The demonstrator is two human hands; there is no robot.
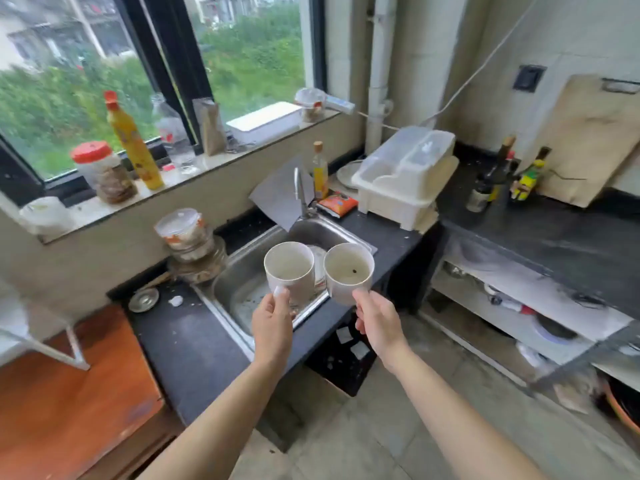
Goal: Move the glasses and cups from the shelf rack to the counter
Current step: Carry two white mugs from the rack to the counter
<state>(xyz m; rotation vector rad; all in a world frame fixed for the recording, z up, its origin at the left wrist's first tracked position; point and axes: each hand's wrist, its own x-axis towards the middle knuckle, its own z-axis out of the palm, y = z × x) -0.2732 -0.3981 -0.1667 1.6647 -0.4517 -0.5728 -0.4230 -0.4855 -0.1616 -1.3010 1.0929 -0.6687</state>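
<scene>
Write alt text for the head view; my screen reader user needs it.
A person's left hand and right hand each hold a white cup upright above a steel sink set in a dark counter.

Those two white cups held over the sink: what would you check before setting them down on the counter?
1. Left hand grips the left cup: ok.
2. Right hand grips the right cup: ok.
3. Cups apart, not knocking: ok, a narrow gap shows.
4. Cups clean inside: not ok, a dark speck lies in the right cup.
5. Bare dark counter left of the sink for landing: ok.
6. Cups held upright: ok, tilted only slightly.
</scene>
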